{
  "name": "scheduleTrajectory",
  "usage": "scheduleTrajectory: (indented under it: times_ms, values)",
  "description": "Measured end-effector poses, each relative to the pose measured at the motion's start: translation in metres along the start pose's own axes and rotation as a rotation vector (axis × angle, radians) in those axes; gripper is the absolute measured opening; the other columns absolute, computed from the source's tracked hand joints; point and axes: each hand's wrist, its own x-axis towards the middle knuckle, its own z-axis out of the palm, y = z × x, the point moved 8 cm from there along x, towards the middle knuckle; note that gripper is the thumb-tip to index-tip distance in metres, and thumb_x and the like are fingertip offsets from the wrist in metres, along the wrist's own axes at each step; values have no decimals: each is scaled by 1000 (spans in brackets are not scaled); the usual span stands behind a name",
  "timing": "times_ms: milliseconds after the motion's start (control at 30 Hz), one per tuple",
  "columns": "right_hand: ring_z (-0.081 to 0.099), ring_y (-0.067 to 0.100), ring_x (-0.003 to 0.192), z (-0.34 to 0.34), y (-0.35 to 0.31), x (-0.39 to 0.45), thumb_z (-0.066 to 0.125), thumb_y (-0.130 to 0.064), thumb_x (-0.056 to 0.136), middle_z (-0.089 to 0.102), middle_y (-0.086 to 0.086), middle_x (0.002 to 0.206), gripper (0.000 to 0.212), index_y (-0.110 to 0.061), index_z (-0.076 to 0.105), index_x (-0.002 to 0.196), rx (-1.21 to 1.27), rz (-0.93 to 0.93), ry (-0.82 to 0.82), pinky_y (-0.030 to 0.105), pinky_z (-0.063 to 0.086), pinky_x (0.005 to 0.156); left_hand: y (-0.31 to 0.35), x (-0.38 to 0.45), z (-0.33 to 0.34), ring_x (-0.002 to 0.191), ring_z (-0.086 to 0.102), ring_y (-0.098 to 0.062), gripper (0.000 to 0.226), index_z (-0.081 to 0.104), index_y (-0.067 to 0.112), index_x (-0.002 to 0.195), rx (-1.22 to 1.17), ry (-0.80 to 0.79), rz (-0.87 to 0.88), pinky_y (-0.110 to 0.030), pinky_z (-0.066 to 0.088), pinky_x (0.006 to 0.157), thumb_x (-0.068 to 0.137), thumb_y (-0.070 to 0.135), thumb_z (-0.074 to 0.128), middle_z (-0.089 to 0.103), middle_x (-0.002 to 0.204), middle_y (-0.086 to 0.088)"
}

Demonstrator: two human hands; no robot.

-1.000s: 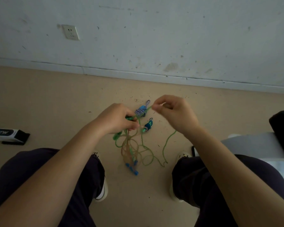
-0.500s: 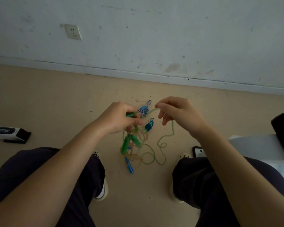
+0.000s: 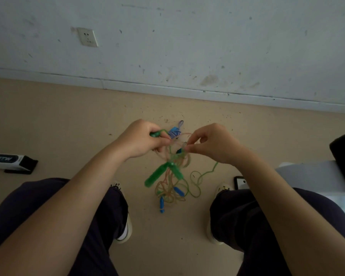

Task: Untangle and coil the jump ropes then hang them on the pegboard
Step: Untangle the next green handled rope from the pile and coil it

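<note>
Between the knees, up off the floor, hangs the tangle of jump ropes [image 3: 170, 176]. The left hand [image 3: 142, 141] is closed around a green handle [image 3: 156, 134] with several strands bunched in the fist, and the right hand [image 3: 211, 144] pinches a thin cord at the knot between thumb and fingertips [image 3: 188, 149]. Two more green handles [image 3: 163, 173] and the blue handles [image 3: 167, 198] dangle below (orange and green cords looped all through each other). My take: keep the left anchored, pull loops open rather than yanking, and feed one handle back through at a time. No pegboard in view.
</note>
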Motion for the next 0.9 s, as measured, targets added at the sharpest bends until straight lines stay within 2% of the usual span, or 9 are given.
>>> scheduleTrajectory:
  times_ms: [67, 133, 267, 433, 500, 600, 700, 800, 900]
  values:
    - [45, -2, 42, -12, 9, 0, 74, -33, 85, 53, -26, 47, 12, -33, 68, 74, 55, 13, 67, 10, 30, 44, -5, -1, -13, 51, 59, 4, 7, 73, 19, 84, -111, 125, -44, -12, 44, 52, 91, 19, 73, 69, 57, 10]
    - [40, 3, 41, -23, 20, 0, 72, -29, 88, 52, -15, 46, 8, -25, 71, 81, 116, 38, 147, 21, 36, 50, -10, -4, -24, 46, 57, 0, 10, 71, 11, 87, -268, 271, -94, -9, 39, 44, 95, 15, 67, 68, 57, 6]
    - [58, 9, 60, -28, 27, 2, 68, -24, 91, 67, 1, 73, 8, -18, 67, 87, 177, 81, 227, 30, 52, 63, -13, -11, -36, 50, 56, -9, 14, 69, 6, 91, -369, 457, -143, -12, 39, 44, 97, 16, 63, 71, 75, -4]
    - [58, 13, 68, -20, 20, 1, 66, -23, 91, 65, -2, 77, 7, -18, 65, 86, 149, 36, 231, 29, 50, 65, -4, -4, -23, 41, 40, -10, 31, 75, 19, 73, -426, 165, -33, -20, 37, 44, 94, 39, 66, 77, 81, -2]
    - [53, 9, 59, -11, 16, 0, 71, -27, 87, 60, -11, 67, 12, -21, 63, 81, 186, 10, 182, 26, 48, 60, -6, -2, -20, 40, 39, -9, 36, 75, 23, 68, -431, 160, -26, -20, 38, 45, 89, 50, 68, 76, 77, 1]
    - [42, 3, 51, -4, 7, 0, 78, -28, 82, 51, -15, 56, 20, -23, 59, 75, 264, -35, 136, 22, 39, 52, -11, 2, -12, 41, 42, -3, 33, 76, 26, 80, -401, 161, -49, -18, 36, 42, 70, 57, 80, 62, 56, 12]
    - [54, 8, 60, -4, 0, -1, 77, -16, 83, 60, -9, 65, 18, -20, 61, 77, 377, -89, 113, 26, 48, 60, -5, 2, 8, 48, 53, 4, 51, 73, 40, 100, -404, -17, -58, -18, 39, 44, 57, 67, 80, 73, 80, 21]
    - [65, 11, 68, -2, -4, -3, 74, -6, 84, 66, -6, 70, 14, -14, 63, 82, 466, -129, 70, 27, 55, 69, -2, 0, 26, 46, 51, 4, 46, 75, 34, 103, -329, -122, -34, -15, 36, 42, 66, 58, 84, 69, 67, 19]
    - [68, 14, 74, -3, -4, -3, 71, 1, 84, 68, -1, 75, 15, -11, 62, 83, 538, -132, 70, 29, 55, 73, -5, 2, 26, 43, 47, 4, 31, 77, 26, 98, -346, -86, -44, -12, 31, 38, 73, 43, 86, 65, 61, 18]
